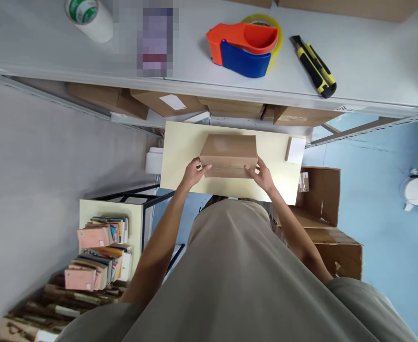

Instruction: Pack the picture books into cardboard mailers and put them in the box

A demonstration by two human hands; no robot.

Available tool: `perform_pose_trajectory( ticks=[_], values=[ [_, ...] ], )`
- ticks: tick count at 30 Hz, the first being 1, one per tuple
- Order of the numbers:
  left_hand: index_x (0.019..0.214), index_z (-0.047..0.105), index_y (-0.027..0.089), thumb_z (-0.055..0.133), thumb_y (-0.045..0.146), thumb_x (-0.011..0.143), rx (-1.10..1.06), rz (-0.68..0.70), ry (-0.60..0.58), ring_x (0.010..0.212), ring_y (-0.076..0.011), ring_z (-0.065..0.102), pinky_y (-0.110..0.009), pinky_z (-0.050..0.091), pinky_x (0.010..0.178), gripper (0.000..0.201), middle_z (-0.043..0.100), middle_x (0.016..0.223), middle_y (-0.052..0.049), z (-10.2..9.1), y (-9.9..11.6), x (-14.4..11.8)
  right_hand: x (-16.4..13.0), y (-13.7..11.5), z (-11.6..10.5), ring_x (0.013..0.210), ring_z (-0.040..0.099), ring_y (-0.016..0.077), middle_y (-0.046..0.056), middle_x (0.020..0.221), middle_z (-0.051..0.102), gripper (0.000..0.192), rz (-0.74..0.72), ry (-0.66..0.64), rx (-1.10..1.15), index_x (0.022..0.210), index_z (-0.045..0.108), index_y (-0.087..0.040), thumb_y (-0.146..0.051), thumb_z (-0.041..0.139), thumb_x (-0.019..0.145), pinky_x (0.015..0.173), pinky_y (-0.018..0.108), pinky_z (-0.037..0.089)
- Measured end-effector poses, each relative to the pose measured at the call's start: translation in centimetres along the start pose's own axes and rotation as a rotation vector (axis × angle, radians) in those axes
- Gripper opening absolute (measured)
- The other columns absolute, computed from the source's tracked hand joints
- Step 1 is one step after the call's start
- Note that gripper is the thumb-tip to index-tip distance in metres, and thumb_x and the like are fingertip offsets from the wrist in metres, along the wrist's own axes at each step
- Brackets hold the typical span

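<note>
A brown cardboard box with its top closed rests on, or just above, a pale yellow table in front of me. My left hand grips its near left corner, the thumb on the front face and the fingers round the side. At the near right corner, my right hand holds it the same way, thumb against the front. Both hands are closed on the box; the fingertips along its sides are partly hidden.
On the shelf above lie a tape dispenser, a utility knife and a white roll. A small white box sits at the table's right. Open cartons stand on the right, stacked books on the left.
</note>
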State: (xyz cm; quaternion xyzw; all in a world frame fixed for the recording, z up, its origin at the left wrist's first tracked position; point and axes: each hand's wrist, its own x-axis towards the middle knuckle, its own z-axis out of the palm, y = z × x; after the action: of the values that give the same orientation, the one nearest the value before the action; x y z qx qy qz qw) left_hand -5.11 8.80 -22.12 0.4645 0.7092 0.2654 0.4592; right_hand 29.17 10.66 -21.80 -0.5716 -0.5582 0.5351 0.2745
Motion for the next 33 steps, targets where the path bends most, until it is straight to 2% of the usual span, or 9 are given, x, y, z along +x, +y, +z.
perform_pose_trajectory(
  ticks=[3, 7, 10, 13, 16, 19, 22, 25, 33],
  values=[
    [0.129, 0.075, 0.017, 0.088, 0.024, 0.086, 0.063, -0.04, 0.077, 0.118, -0.0265, 0.078, -0.04, 0.067, 0.105, 0.046, 0.077, 0.137, -0.015, 3.3, 0.6, 0.3, 0.2, 2.2, -2.5, 0.158, 0.06, 0.0399, 0.016, 0.177, 0.055, 0.096, -0.057, 0.028, -0.148, 0.182, 0.04, -0.029, -0.071, 0.07, 0.101, 0.129, 0.063, 0.055],
    [0.136, 0.075, 0.016, 0.078, 0.007, 0.084, 0.165, -0.113, 0.111, 0.109, -0.0255, 0.082, -0.039, 0.07, 0.102, 0.053, 0.081, 0.134, -0.014, 6.7, 1.0, 0.8, 0.5, 5.2, -3.3, 0.144, 0.071, 0.0393, 0.016, 0.17, 0.063, 0.091, -0.024, 0.011, -0.274, 0.187, 0.029, -0.029, -0.053, 0.066, 0.106, 0.118, 0.062, 0.064],
    [0.135, 0.078, 0.018, 0.065, -0.001, 0.081, 0.2, -0.113, 0.09, 0.112, -0.0264, 0.084, -0.042, 0.067, 0.109, 0.059, 0.086, 0.127, -0.01, 7.0, 0.8, 0.8, 0.0, 7.0, -3.3, 0.141, 0.073, 0.0397, 0.016, 0.171, 0.062, 0.095, 0.01, -0.039, -0.349, 0.188, 0.023, -0.028, -0.037, 0.067, 0.104, 0.114, 0.062, 0.067],
    [0.138, 0.077, 0.018, 0.06, 0.001, 0.083, 0.16, -0.1, 0.206, 0.117, -0.0256, 0.085, -0.043, 0.066, 0.112, 0.06, 0.089, 0.121, -0.01, 6.1, 0.8, 0.4, -0.7, 8.2, -4.6, 0.153, 0.065, 0.0408, 0.018, 0.175, 0.059, 0.094, -0.025, -0.088, -0.449, 0.188, 0.025, -0.023, -0.028, 0.064, 0.103, 0.121, 0.064, 0.062],
    [0.14, 0.074, 0.016, 0.063, 0.01, 0.092, 0.095, -0.041, 0.41, 0.114, -0.0264, 0.086, -0.047, 0.067, 0.111, 0.05, 0.09, 0.115, -0.012, 5.5, 1.6, 0.0, -0.5, 9.0, -8.0, 0.163, 0.055, 0.0378, 0.02, 0.177, 0.055, 0.079, -0.063, -0.057, -0.576, 0.183, 0.037, -0.014, -0.024, 0.056, 0.106, 0.135, 0.062, 0.051],
    [0.136, 0.074, 0.018, 0.072, 0.02, 0.096, 0.059, 0.057, 0.488, 0.113, -0.0267, 0.086, -0.046, 0.069, 0.108, 0.04, 0.09, 0.11, -0.01, 5.9, 3.4, 0.1, 0.8, 10.0, -12.3, 0.167, 0.05, 0.0363, 0.02, 0.18, 0.052, 0.072, -0.026, 0.009, -0.706, 0.179, 0.044, -0.01, -0.022, 0.051, 0.108, 0.14, 0.061, 0.043],
    [0.134, 0.075, 0.02, 0.078, 0.024, 0.097, 0.056, 0.125, 0.431, 0.115, -0.026, 0.086, -0.044, 0.069, 0.108, 0.037, 0.089, 0.111, -0.008, 7.6, 6.0, 0.4, 2.3, 11.2, -16.0, 0.172, 0.042, 0.0377, 0.02, 0.185, 0.044, 0.075, 0.03, 0.002, -0.821, 0.18, 0.041, -0.008, -0.023, 0.051, 0.107, 0.142, 0.063, 0.039],
    [0.134, 0.076, 0.021, 0.077, 0.026, 0.102, 0.025, 0.179, 0.338, 0.114, -0.0245, 0.086, -0.042, 0.068, 0.111, 0.032, 0.089, 0.112, -0.007, 10.2, 8.6, 0.7, 3.4, 12.2, -18.2, 0.177, 0.034, 0.0379, 0.018, 0.19, 0.035, 0.08, 0.047, -0.066, -0.9, 0.182, 0.036, -0.008, -0.022, 0.053, 0.105, 0.142, 0.063, 0.037],
    [0.131, 0.079, 0.025, 0.079, 0.027, 0.104, 0.024, 0.244, 0.121, 0.112, -0.023, 0.086, -0.043, 0.068, 0.113, 0.027, 0.09, 0.111, -0.005, 16.9, 13.0, 0.1, 4.0, 11.9, -19.3, 0.172, 0.044, 0.0351, 0.017, 0.185, 0.045, 0.058, 0.03, -0.103, -0.982, 0.168, 0.057, -0.009, -0.016, 0.049, 0.111, 0.136, 0.059, 0.047]
  ],
)
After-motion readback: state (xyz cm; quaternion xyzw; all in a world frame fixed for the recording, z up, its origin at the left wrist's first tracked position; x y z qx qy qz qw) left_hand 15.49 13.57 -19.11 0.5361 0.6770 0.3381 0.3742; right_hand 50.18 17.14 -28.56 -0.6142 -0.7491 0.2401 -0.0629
